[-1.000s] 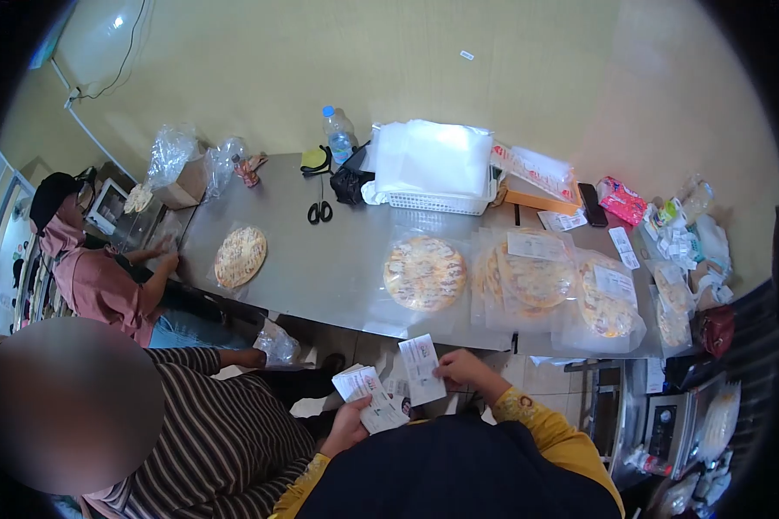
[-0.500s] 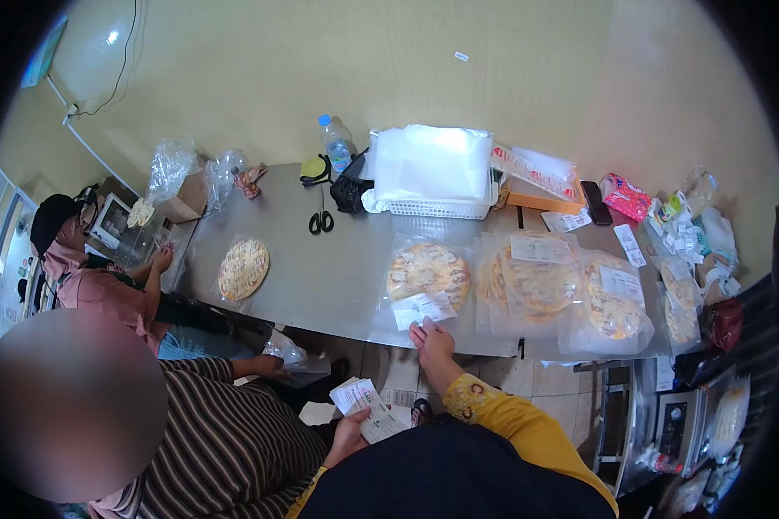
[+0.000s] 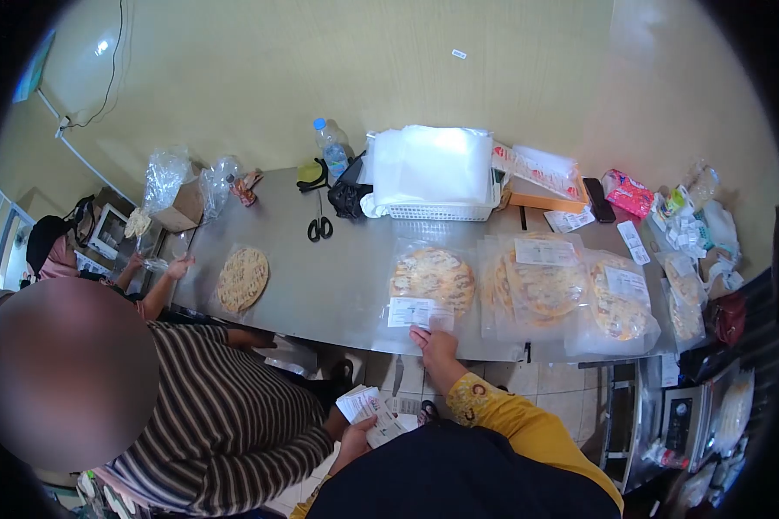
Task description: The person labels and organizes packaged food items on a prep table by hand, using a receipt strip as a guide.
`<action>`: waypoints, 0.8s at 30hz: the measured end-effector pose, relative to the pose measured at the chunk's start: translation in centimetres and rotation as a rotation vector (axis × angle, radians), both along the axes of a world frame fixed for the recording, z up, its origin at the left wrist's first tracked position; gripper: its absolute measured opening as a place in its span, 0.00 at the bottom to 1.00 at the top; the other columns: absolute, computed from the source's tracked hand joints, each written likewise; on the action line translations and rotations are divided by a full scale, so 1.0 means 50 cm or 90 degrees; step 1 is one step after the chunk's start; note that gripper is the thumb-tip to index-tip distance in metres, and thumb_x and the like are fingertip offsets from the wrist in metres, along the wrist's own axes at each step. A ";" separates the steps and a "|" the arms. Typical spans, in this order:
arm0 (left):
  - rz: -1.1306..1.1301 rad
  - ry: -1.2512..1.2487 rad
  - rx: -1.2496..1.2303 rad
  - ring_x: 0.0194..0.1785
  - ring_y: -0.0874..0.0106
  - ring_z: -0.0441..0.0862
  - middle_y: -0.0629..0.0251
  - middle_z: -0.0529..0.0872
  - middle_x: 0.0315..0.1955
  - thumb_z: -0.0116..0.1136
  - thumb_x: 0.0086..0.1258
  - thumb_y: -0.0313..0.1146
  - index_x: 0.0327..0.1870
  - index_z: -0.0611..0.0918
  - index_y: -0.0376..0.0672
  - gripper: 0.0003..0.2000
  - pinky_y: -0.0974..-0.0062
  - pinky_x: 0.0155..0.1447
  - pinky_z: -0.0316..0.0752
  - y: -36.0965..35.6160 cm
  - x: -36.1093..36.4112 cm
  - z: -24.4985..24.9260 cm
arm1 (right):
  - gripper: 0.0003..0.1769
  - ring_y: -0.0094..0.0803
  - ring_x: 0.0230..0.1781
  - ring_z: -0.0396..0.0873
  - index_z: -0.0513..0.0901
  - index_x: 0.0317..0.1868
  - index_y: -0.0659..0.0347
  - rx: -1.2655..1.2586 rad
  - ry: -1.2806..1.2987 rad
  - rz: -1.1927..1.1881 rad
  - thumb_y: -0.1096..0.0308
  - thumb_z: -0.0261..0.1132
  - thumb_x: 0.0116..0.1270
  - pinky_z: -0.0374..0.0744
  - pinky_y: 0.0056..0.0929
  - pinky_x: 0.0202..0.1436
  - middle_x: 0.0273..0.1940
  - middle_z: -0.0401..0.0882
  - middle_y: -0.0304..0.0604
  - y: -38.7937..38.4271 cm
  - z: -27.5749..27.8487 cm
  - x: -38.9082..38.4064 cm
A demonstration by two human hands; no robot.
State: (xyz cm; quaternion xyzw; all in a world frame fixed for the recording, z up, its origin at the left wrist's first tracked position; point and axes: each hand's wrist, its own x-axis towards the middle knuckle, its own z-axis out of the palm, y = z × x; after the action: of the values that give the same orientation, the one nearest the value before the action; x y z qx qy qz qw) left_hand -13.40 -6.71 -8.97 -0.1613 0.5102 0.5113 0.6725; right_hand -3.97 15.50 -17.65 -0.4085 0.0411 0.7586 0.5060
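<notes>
A flat round pizza (image 3: 433, 275) in a clear plastic bag lies at the table's front edge. On the lower part of its bag is a white printed label (image 3: 420, 312). My right hand (image 3: 439, 349) has its fingers closed at that label's lower edge, thumb and fingertips together. Low in front of my body, my left hand (image 3: 355, 438) is closed around a stack of printed labels (image 3: 374, 413). To the right lie more bagged pizzas (image 3: 541, 290) with labels on them, some overlapping. Another bagged pizza (image 3: 627, 303) carries a tilted label.
Another pizza (image 3: 242, 279) lies to the left. Scissors (image 3: 319, 227), a water bottle (image 3: 331, 149), a white basket (image 3: 441, 210) of plastic sheets and a phone (image 3: 597, 201) stand toward the back. A person in a striped shirt (image 3: 225, 406) is close at my left; another handles clear plastic beyond.
The label under my right hand has turned from tilted to nearly straight and lies flatter on the bag. The person in stripes has leaned; the far person's hands have shifted.
</notes>
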 end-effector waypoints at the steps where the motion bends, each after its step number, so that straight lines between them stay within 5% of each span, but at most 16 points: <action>1: -0.001 -0.015 0.017 0.54 0.54 0.75 0.46 0.77 0.50 0.41 0.70 0.30 0.60 0.64 0.34 0.19 0.58 0.60 0.70 -0.011 -0.008 -0.026 | 0.15 0.46 0.32 0.82 0.68 0.45 0.72 -0.006 -0.030 0.022 0.71 0.59 0.64 0.85 0.36 0.31 0.36 0.76 0.54 -0.005 -0.004 -0.001; 6: -0.005 0.022 0.026 0.53 0.54 0.76 0.45 0.77 0.50 0.41 0.70 0.30 0.60 0.64 0.34 0.19 0.59 0.59 0.70 -0.003 -0.003 -0.012 | 0.15 0.45 0.33 0.82 0.66 0.48 0.74 0.069 -0.130 0.064 0.71 0.56 0.67 0.85 0.31 0.30 0.38 0.76 0.54 -0.020 0.014 0.007; 9: 0.007 0.020 0.003 0.52 0.54 0.77 0.46 0.78 0.49 0.42 0.70 0.29 0.59 0.64 0.33 0.18 0.60 0.58 0.72 0.010 -0.001 0.008 | 0.16 0.47 0.35 0.82 0.65 0.49 0.75 0.046 -0.115 -0.026 0.71 0.56 0.67 0.84 0.36 0.34 0.38 0.76 0.52 0.011 0.012 -0.002; 12: 0.003 0.048 -0.032 0.52 0.55 0.77 0.46 0.79 0.48 0.42 0.70 0.29 0.59 0.64 0.32 0.18 0.62 0.57 0.73 0.015 0.001 0.009 | 0.19 0.49 0.40 0.80 0.63 0.51 0.73 0.149 0.133 -0.117 0.71 0.56 0.65 0.83 0.42 0.40 0.43 0.75 0.51 0.020 -0.015 -0.003; 15: -0.001 0.069 -0.061 0.50 0.56 0.78 0.47 0.79 0.48 0.43 0.70 0.29 0.59 0.64 0.31 0.18 0.63 0.56 0.74 0.023 0.002 0.019 | 0.19 0.59 0.49 0.74 0.60 0.55 0.72 0.181 0.072 -0.012 0.77 0.51 0.65 0.79 0.49 0.50 0.54 0.66 0.57 0.053 -0.098 -0.031; 18: -0.002 0.075 -0.060 0.50 0.57 0.79 0.46 0.79 0.48 0.43 0.70 0.29 0.58 0.65 0.30 0.18 0.64 0.56 0.74 0.025 0.001 0.018 | 0.20 0.56 0.45 0.77 0.59 0.55 0.73 0.213 -0.030 0.017 0.74 0.53 0.66 0.82 0.46 0.44 0.50 0.70 0.57 0.072 -0.151 -0.065; 20: 0.005 0.075 -0.077 0.50 0.57 0.78 0.45 0.78 0.48 0.42 0.70 0.29 0.58 0.65 0.30 0.18 0.64 0.56 0.74 0.041 0.012 0.060 | 0.18 0.53 0.40 0.80 0.61 0.52 0.73 0.175 -0.114 -0.045 0.71 0.54 0.67 0.83 0.42 0.39 0.45 0.74 0.56 0.077 -0.082 -0.057; 24: -0.010 0.041 0.014 0.51 0.55 0.77 0.45 0.78 0.49 0.41 0.71 0.29 0.59 0.63 0.31 0.18 0.62 0.58 0.72 -0.002 -0.015 -0.019 | 0.15 0.45 0.29 0.82 0.68 0.44 0.70 0.109 -0.171 -0.018 0.65 0.58 0.66 0.84 0.34 0.29 0.35 0.79 0.52 0.103 -0.001 -0.031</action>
State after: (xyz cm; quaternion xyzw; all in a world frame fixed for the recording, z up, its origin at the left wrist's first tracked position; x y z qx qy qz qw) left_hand -14.16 -6.78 -9.91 -0.1332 0.5269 0.5165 0.6617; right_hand -5.54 20.67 -17.70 -0.4611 -0.0862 0.6903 0.5508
